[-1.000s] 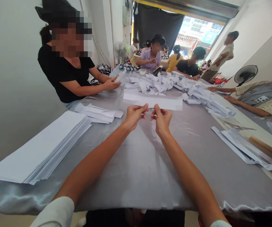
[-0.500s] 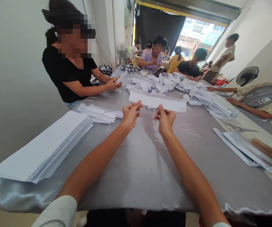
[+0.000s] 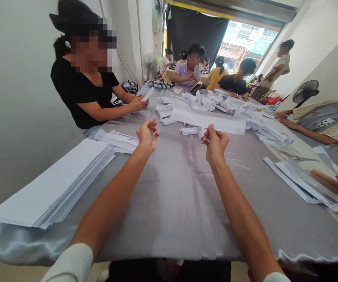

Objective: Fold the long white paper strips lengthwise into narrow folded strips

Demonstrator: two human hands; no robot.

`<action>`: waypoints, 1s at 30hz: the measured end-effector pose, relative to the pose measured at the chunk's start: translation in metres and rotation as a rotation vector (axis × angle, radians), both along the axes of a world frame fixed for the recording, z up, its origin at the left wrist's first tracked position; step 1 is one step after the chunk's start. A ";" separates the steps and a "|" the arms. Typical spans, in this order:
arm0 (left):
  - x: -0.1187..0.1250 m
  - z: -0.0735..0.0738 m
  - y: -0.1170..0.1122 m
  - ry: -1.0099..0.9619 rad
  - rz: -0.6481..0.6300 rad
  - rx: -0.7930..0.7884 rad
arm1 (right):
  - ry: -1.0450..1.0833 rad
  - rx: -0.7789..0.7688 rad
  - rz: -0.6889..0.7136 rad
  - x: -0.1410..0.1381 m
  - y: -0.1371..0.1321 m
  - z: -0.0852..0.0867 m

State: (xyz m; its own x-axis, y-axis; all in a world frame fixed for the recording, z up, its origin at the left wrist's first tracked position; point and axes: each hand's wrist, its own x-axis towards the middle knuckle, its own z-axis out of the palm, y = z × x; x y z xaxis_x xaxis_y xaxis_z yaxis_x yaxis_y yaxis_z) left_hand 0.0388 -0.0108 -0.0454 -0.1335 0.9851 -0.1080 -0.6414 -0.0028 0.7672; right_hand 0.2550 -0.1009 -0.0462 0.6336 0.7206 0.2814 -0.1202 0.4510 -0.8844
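My right hand (image 3: 217, 145) pinches the lower edge of a long white paper strip (image 3: 207, 119) between thumb and fingers. The strip is raised in front of the paper pile and spreads to both sides of the hand. My left hand (image 3: 147, 135) is apart from the strip, in the air over the table, its fingers loosely bent and apart with nothing in them. Nearest to it lies a small batch of folded white strips (image 3: 119, 140). A tall stack of flat white paper (image 3: 54, 176) is further left, by my left forearm.
A heap of folded white paper strips (image 3: 210, 102) covers the far middle of the grey cloth-covered table (image 3: 169, 219). More strips (image 3: 304, 184) lie at right near a co-worker's hand. A person in black (image 3: 87, 86) sits at left. Fans (image 3: 305, 93) stand behind.
My left hand has let go of the strip and moved left. My right hand has carried the strip slightly to the right.
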 end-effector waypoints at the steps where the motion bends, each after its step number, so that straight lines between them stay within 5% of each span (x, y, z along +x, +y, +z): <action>1: 0.008 -0.004 -0.007 0.020 -0.092 -0.011 | 0.001 -0.003 0.002 -0.003 0.000 -0.001; 4: 0.033 -0.011 -0.031 0.153 -0.445 0.087 | 0.001 -0.022 0.029 -0.016 -0.001 -0.005; 6: 0.044 -0.013 -0.042 0.202 -0.547 0.193 | -0.014 -0.041 0.070 -0.026 -0.002 -0.010; 13: 0.050 -0.015 -0.041 0.180 -0.339 0.205 | -0.062 -0.081 0.192 -0.040 -0.002 -0.019; 30: 0.046 -0.012 -0.036 0.134 -0.286 0.159 | 0.020 0.007 -0.102 -0.011 0.004 -0.012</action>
State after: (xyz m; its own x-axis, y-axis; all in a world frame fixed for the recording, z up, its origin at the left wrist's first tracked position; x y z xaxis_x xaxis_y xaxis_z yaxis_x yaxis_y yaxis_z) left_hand 0.0844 -0.0463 -0.0569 0.1479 0.9878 0.0495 -0.5273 0.0364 0.8489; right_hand 0.2439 -0.0973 -0.0587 0.7089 0.6504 0.2729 -0.0906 0.4677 -0.8792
